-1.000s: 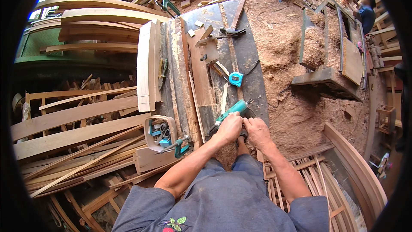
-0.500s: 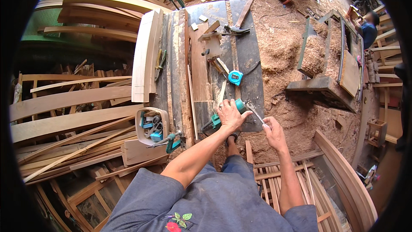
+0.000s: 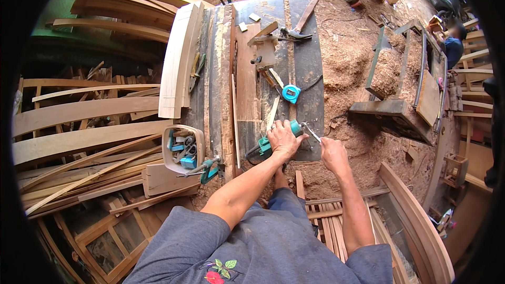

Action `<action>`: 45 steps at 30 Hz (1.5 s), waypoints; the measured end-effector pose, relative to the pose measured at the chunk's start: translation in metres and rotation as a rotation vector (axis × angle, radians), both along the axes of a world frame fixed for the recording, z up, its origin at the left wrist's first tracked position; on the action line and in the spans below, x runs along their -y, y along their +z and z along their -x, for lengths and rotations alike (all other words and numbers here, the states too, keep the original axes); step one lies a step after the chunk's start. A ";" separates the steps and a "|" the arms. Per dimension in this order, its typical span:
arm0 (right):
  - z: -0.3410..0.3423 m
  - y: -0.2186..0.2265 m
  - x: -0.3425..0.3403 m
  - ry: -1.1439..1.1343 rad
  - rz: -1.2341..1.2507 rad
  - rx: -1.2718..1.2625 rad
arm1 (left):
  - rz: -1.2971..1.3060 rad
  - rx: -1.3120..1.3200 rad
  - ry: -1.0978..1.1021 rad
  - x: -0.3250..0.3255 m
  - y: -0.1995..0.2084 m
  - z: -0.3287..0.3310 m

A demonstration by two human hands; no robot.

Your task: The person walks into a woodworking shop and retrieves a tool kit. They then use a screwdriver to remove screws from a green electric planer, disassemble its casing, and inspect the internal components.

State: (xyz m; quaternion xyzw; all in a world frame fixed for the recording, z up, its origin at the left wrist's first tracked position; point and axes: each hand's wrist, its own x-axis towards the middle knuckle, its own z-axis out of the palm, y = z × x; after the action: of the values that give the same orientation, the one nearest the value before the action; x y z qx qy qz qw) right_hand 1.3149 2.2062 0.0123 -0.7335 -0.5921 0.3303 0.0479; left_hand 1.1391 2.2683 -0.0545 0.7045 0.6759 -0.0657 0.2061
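At the near end of the dark workbench (image 3: 310,68), my left hand (image 3: 284,140) is wrapped over a green handheld power tool (image 3: 295,127) lying on its side. My right hand (image 3: 333,154) is closed round the handle of a metal wrench (image 3: 313,132). The wrench's far end meets the tool's metal nose, just right of my left thumb; exactly how it sits there is too small to tell. Beyond my left hand lie a light blue tape measure (image 3: 291,93) and thin wood strips. Farther up are a claw hammer (image 3: 302,25) and a wooden block assembly (image 3: 264,52).
A tub (image 3: 200,144) of tools hangs by the bench's near left corner, beside a green clamp (image 3: 209,170). Pale boards (image 3: 176,63) and pliers (image 3: 198,68) lie along the left edge. Sawdust (image 3: 342,68) covers the floor. Another person (image 3: 453,42) is at the far right.
My right hand has turned over the wrench handle, its back now facing up, and the wrench has shifted slightly. My left hand stays on the power tool. The view has shifted a little.
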 end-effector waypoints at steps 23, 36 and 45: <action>0.029 0.013 -0.051 0.185 0.151 0.190 | -0.003 0.089 0.008 -0.002 -0.004 0.003; 0.003 -0.022 -0.029 -0.065 0.180 -0.243 | -0.038 0.081 0.000 0.001 -0.012 0.004; 0.018 -0.002 -0.029 -0.042 0.105 -0.107 | -0.010 0.093 -0.024 -0.004 -0.008 0.005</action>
State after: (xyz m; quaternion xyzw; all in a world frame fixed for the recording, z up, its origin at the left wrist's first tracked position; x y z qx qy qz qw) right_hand 1.2967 2.2354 0.0106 -0.7285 -0.5552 0.3985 0.0478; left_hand 1.1343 2.2722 -0.0625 0.7159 0.6574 -0.0319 0.2330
